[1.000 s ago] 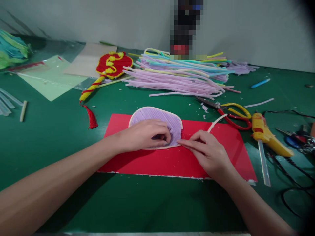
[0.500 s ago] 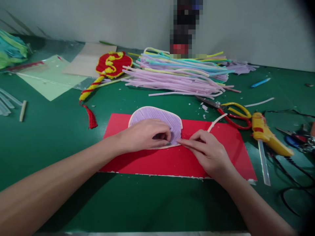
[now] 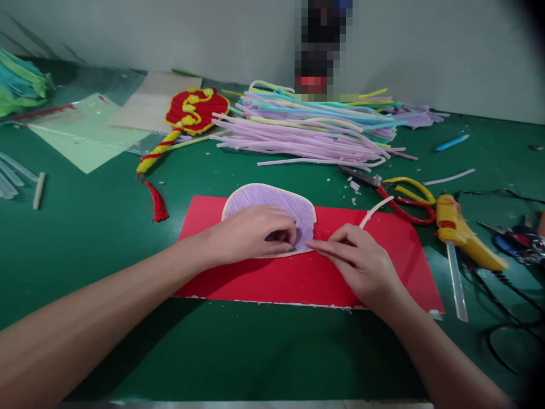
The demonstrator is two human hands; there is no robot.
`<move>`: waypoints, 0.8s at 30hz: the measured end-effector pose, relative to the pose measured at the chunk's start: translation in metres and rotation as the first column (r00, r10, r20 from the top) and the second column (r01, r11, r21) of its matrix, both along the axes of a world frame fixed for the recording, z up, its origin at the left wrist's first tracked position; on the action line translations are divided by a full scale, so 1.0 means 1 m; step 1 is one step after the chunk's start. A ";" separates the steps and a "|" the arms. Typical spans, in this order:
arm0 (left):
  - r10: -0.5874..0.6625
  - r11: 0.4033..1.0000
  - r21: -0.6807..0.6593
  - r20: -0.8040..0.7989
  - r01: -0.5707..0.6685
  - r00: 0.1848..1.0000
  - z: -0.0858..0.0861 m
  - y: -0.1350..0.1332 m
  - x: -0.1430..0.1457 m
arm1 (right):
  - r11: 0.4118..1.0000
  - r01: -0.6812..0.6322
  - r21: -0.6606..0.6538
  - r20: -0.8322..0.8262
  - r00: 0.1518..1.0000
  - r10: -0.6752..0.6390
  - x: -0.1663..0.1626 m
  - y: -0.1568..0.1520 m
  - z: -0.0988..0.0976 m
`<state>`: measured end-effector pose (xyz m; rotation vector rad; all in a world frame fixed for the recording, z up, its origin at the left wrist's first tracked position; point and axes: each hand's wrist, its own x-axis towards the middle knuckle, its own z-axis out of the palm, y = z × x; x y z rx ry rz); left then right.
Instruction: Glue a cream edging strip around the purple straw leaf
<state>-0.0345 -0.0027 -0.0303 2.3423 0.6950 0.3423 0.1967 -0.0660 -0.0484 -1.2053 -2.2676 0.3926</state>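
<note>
A rounded lilac fan panel (image 3: pixel 272 196) made of pipe cleaners side by side lies on a red board (image 3: pixel 264 284), with a cream edging round it. Across the panel rests my left hand (image 3: pixel 259 233), fingers curled, thumb and fingertips close together at its near right part. My right hand (image 3: pixel 361 258) is closed at the panel's right corner, its fingertips pressing the edge there. From behind that hand sticks out the loose end of a cream pipe cleaner (image 3: pixel 374 211); the stretch under my fingers is hidden.
Behind lies a heap of pastel pipe cleaners (image 3: pixel 298 133), beside a red and yellow fan (image 3: pixel 198 111) with a tassel. Scissors (image 3: pixel 411 199) and a yellow glue gun (image 3: pixel 468 238) with a cable lie on the right. Glue sticks (image 3: pixel 11 176) are far left on the green table (image 3: pixel 106 227).
</note>
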 end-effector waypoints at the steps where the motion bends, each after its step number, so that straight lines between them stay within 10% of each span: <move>1: 0.000 1.000 0.001 0.001 0.000 1.000 0.000 0.000 0.000 | 1.000 -0.001 0.005 0.003 1.000 0.001 0.000 0.000 0.000; 24: -0.005 1.000 0.020 -0.016 0.006 1.000 -0.001 0.000 0.001 | 1.000 0.014 -0.014 -0.005 1.000 -0.014 -0.001 -0.001 0.000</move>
